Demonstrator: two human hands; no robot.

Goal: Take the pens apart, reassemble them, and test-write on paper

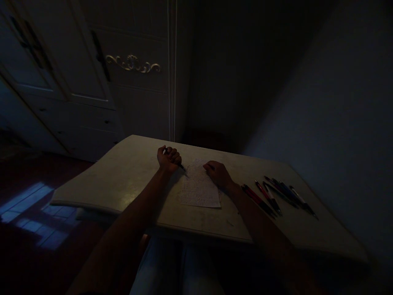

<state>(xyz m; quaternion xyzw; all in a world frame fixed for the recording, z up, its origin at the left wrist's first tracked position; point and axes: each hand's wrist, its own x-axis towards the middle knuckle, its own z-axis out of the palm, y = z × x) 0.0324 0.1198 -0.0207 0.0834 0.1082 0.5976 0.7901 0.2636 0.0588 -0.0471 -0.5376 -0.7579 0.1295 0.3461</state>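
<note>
My left hand [170, 159] is closed in a fist around a dark pen [183, 167]. The pen's lower end points down and right, over the left edge of a sheet of paper [201, 192] covered in small writing. At the paper's upper right, my right hand [218, 173] is closed, thumb and fingers pinched together. Something small and dark shows at these fingers, too dim to name. The paper lies flat on a pale table [123, 180].
Several pens lie to the right of my right forearm, among them a red pen [264, 190] and a white pen [297, 194]. A wall [337, 123] rises along the right. Behind and left stands a cabinet [138, 106] with a scroll ornament [132, 63]. The room is dim.
</note>
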